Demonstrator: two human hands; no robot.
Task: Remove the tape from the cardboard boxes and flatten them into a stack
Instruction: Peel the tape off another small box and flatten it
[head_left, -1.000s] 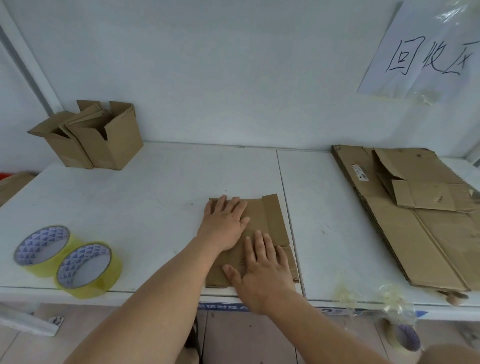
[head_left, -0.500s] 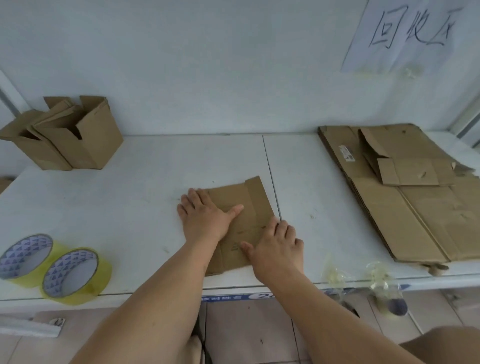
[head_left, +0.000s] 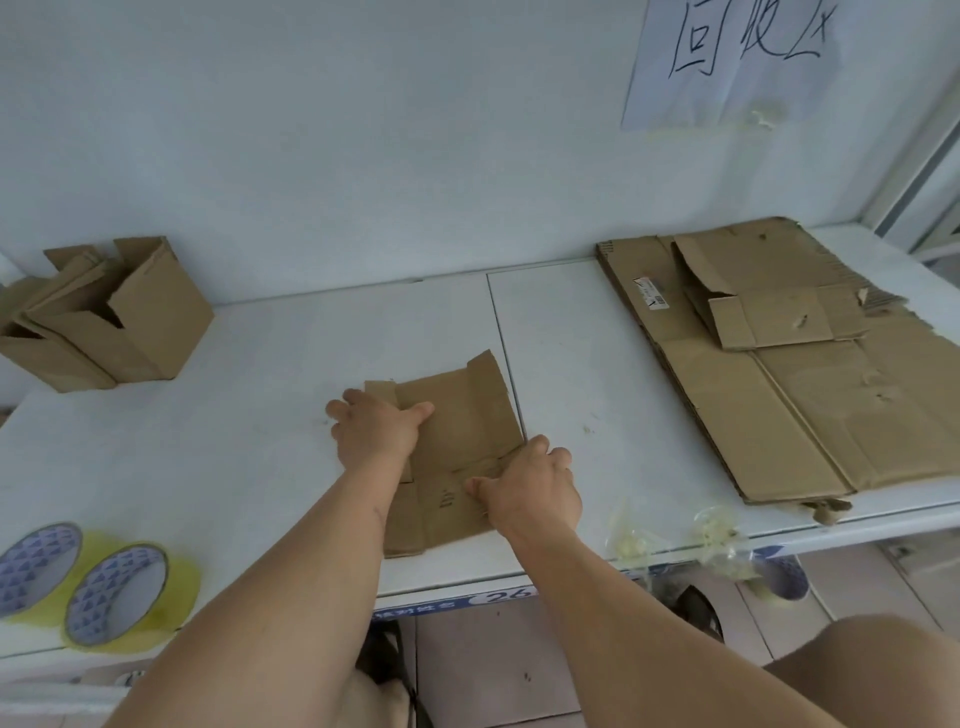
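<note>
Two hands are working one flattened box (head_left: 462, 447) at the centre of the frame, on the white table (head_left: 260, 415) near its front edge. The left hand (head_left: 375, 435) is lying across the box's left edge, fingers curled around that edge and thumb stretched over the top face, so it is gripping the cardboard rather than pressing flat. The right hand (head_left: 532, 483) is closing on the right edge lower down, thumb on top and fingers tucked beside or under the panel; exactly how far under, I cannot tell.

Judging from this, the step in hand is lifting the flat box to carry it to the stack of flattened cardboard (head_left: 779, 374) lying at the right of the frame. Doing it well means keeping both grips on opposite edges so the layers are staying pinched together, sliding it low across the table, and setting it down square on the pile.

Its long axis is running from the lower centre toward the upper centre, tilted slightly rightward, with one flap sticking out at the top right corner.

Two open boxes (head_left: 114, 322) are waiting at the upper left.
</note>
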